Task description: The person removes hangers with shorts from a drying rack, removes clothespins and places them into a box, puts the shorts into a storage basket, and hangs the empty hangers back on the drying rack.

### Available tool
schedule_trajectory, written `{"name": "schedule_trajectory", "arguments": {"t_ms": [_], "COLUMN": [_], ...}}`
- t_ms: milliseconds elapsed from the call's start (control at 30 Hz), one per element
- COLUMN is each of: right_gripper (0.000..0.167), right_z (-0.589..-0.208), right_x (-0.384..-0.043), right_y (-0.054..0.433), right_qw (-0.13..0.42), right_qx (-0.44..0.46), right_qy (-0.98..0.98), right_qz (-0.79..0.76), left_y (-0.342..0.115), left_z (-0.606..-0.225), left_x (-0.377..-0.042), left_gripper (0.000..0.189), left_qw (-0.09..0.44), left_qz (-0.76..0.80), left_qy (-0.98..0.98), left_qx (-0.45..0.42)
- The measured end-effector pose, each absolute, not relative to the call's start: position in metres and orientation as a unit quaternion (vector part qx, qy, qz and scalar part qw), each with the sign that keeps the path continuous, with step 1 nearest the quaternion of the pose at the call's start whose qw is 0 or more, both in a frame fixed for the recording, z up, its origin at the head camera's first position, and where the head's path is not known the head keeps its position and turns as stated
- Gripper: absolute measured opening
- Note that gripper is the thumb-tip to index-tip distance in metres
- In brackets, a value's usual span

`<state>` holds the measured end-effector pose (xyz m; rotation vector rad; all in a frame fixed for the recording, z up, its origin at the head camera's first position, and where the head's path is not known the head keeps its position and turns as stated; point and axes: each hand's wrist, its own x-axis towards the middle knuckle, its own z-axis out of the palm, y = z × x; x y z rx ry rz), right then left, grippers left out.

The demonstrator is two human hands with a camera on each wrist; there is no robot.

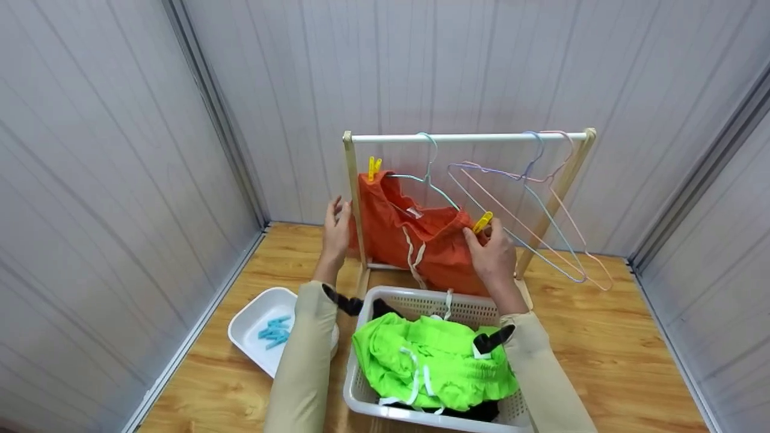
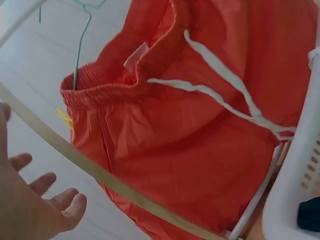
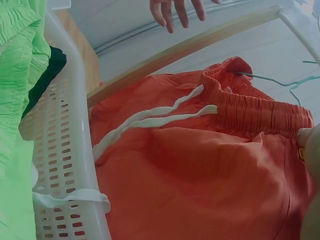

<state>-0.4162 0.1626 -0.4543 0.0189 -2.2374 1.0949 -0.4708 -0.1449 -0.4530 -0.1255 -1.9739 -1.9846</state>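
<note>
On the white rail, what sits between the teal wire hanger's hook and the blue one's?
Nothing; the head view shows the white rail bare between the teal hook and the blue hook.

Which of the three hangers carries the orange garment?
The leftmost, pale green hanger holds the orange garment; the blue-hooked hanger and pink hanger hang bare.

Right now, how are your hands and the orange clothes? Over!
Left hand holding nothing. Right hand holds waistband corner beside yellow clip. Orange garment hangs tilted on green hanger. Rack post between left hand and garment.
</note>
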Motion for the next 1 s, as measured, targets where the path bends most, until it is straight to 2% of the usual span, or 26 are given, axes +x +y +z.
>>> {"name": "schedule_trajectory", "arguments": {"t_ms": [267,433,733,1000], "right_gripper": [0.038,0.037,0.031,0.028], "right_z": [-0.462,-0.467,-0.469,-0.457], "right_x": [-0.413,-0.411,-0.407,-0.397], "right_y": [0.159,0.156,0.159,0.163], "right_qw": [0.343,0.365,0.417,0.460], "right_qx": [0.027,0.041,0.043,0.046], "right_qy": [-0.845,-0.850,-0.850,-0.836], "right_qz": [0.408,0.378,0.318,0.296], "left_y": [-0.147,-0.143,-0.136,-0.137], "left_z": [-0.457,-0.463,-0.465,-0.453], "left_x": [-0.501,-0.509,-0.512,-0.499], "left_gripper": [0.053,0.042,0.035,0.030], "left_qw": [0.151,0.179,0.187,0.150], "left_qz": [-0.714,-0.739,-0.731,-0.736], "left_qy": [-0.672,-0.633,-0.638,-0.645], "left_qx": [-0.127,-0.145,-0.156,-0.142]}}
